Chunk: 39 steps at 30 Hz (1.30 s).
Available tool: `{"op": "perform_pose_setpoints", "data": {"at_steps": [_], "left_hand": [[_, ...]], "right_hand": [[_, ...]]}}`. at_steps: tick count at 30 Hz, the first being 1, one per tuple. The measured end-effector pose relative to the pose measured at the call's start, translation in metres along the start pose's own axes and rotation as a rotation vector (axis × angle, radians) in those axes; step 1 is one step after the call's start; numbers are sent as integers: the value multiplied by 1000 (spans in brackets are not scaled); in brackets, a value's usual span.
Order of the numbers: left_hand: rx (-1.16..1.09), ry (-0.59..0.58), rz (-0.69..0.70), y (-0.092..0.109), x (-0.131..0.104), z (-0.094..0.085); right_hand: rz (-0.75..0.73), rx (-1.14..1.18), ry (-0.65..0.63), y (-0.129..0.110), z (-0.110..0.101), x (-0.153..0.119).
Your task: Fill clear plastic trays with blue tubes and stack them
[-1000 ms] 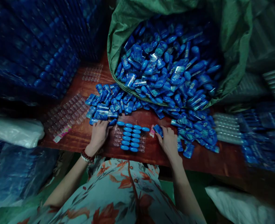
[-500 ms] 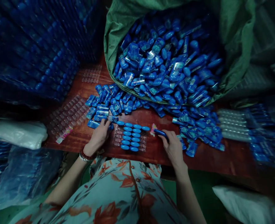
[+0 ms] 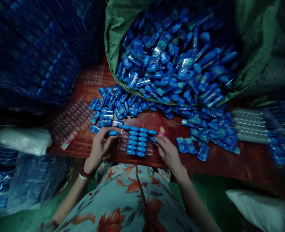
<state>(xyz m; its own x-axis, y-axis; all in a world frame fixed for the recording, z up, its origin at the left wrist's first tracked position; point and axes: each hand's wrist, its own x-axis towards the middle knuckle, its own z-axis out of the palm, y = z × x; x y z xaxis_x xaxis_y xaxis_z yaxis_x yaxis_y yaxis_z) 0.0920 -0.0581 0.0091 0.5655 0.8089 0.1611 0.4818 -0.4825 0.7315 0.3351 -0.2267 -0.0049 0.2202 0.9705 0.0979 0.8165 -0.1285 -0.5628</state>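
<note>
Blue bottles stand with their caps up in two middle columns of a clear blister tray [image 3: 122, 144], with one more at each side of the top row. My left hand [image 3: 102, 143] pinches a blue bottle [image 3: 113, 132] just left of the tray. On the right, my right hand [image 3: 166, 149] is closed on another blue bottle [image 3: 152, 139] at the tray's right edge, its fingers partly covering it. Loose blue bottles [image 3: 106, 116] lie behind my left hand.
A green sack [image 3: 112, 53] full of blue bottles stands behind. More bottles [image 3: 206, 129] lie to the right. Clear trays [image 3: 71, 120] and pink labels [image 3: 69, 140] are at the left. Stacked packs [image 3: 31, 58] rise at the far left.
My left hand has drawn back from the loose bottles with one in its fingers. My right hand has carried its bottle left to the tray. The view has shifted slightly.
</note>
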Motion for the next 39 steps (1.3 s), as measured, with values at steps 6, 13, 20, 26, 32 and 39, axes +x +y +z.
{"op": "perform_pose_setpoints", "data": {"at_steps": [6,13,20,26,32,39], "left_hand": [[-27,7,102,-3,-16,35],[23,-106,270,-16,-6,26],[72,-245,303,-18,-4,22],[230,-275,266,-5,-4,24],[291,-304,246,1,-1,27],[149,-116,190,-20,-18,47]], "right_hand": [[-93,-332,-181,-8,-17,13],[-168,-461,-393,-28,-27,37],[-182,-498,-474,-29,-25,49],[-154,-565,-328,-28,-26,38],[-126,-547,-165,-53,-37,73],[-290,-144,-271,-102,18,165]]}}
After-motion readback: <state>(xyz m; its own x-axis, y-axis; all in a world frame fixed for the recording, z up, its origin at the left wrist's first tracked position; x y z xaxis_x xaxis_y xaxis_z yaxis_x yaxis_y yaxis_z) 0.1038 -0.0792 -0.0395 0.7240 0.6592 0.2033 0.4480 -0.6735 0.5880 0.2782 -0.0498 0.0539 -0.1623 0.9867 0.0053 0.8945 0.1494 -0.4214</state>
